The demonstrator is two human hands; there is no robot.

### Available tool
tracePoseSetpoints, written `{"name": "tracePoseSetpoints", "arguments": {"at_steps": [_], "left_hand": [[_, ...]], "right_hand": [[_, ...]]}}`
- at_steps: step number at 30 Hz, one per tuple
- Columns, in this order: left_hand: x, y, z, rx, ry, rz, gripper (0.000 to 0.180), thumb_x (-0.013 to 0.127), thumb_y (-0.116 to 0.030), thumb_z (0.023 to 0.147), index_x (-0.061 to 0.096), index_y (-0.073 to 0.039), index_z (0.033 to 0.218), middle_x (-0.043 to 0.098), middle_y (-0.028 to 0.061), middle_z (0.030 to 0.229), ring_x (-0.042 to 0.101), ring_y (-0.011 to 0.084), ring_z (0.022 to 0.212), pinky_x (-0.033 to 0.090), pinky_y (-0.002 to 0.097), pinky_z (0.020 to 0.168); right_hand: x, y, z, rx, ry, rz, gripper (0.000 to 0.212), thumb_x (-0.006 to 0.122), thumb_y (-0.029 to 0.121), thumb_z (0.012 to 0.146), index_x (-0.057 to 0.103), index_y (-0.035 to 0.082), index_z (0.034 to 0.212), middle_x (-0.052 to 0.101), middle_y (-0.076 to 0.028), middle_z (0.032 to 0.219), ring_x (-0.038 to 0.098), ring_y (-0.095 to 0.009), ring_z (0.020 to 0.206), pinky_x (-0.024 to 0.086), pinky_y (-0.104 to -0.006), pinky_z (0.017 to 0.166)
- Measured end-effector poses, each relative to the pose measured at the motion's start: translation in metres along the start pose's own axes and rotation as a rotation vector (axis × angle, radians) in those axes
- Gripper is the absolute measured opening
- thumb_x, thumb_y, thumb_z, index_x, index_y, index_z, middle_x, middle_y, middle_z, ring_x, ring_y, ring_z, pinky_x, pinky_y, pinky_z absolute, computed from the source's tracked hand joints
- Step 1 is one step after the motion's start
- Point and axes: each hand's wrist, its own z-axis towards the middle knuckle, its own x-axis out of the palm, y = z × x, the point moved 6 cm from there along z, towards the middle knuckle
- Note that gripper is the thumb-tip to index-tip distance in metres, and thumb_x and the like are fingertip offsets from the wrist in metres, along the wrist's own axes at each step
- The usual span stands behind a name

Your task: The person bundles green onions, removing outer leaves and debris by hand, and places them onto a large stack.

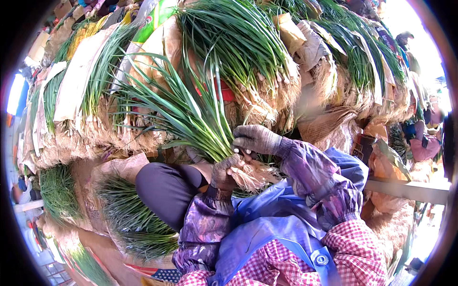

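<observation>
A fanned bunch of green onions [195, 121], with flat leaves and pale stringy roots, slants in front of me, leaves up and to the left. My left hand [223, 172], in a dirty grey glove with bare fingertips, wraps round the lower stems just above the roots [255, 175]. On the right side of the same stems, my right hand [257, 139], gloved alike, is closed with its fingertips at the stalks. Its fingers are partly hidden, and whether it pinches one stalk or several is unclear. A blue apron [267, 205] covers my lap under the roots.
A large loose pile of green onions [234, 43] lies beyond my hands. More bunches with brown paper [78, 81] line the left, and others [358, 57] the right. Another heap [133, 214] sits beside my bent knee [164, 190]. A pale rail [408, 189] runs at right.
</observation>
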Motion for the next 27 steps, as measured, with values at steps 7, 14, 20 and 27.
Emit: {"name": "tracePoseSetpoints", "arguments": {"at_steps": [7,14,20,27], "left_hand": [[0.045,-0.028,-0.017,0.301,0.371,-0.238,0.022,0.057,-0.006,0.074,0.049,-0.006,0.094,0.051,0.0097,0.081,0.049,0.0215,0.073,0.045,0.0359,0.068],[0.023,-0.026,-0.003,0.17,0.236,-0.091,0.058,0.06,-0.012,0.078,0.038,-0.003,0.131,0.055,0.0124,0.1,0.054,0.0253,0.096,0.051,0.0422,0.082],[0.017,-0.02,0.0,0.263,-0.114,0.153,0.03,0.059,-0.019,0.082,0.06,0.007,0.096,0.063,0.0123,0.081,0.058,0.019,0.068,0.051,0.0302,0.073],[-0.027,-0.003,0.008,0.117,-0.352,0.206,0.023,0.061,-0.016,0.084,0.059,0.005,0.092,0.063,0.008,0.076,0.057,0.0129,0.06,0.047,0.0226,0.055]], "right_hand": [[-0.03,-0.121,-0.019,0.574,0.45,-1.022,0.02,0.054,0.02,0.085,0.066,0.015,0.099,0.066,-0.012,0.092,0.065,-0.026,0.086,0.054,-0.0368,0.067],[-0.102,-0.038,0.049,0.372,-0.472,-0.86,0.032,0.064,0.042,0.078,0.063,0.014,0.092,0.066,-0.01,0.085,0.064,-0.028,0.078,0.049,-0.0404,0.068],[-0.072,-0.022,0.025,0.225,-0.337,-0.299,0.021,0.07,0.027,0.077,0.068,0.013,0.093,0.068,-0.005,0.081,0.066,-0.02,0.075,0.053,-0.0333,0.069],[0.005,-0.014,-0.003,0.335,-0.186,0.268,0.035,0.064,0.032,0.087,0.064,-0.002,0.096,0.064,-0.004,0.08,0.058,-0.009,0.069,0.049,-0.0243,0.062]]}}
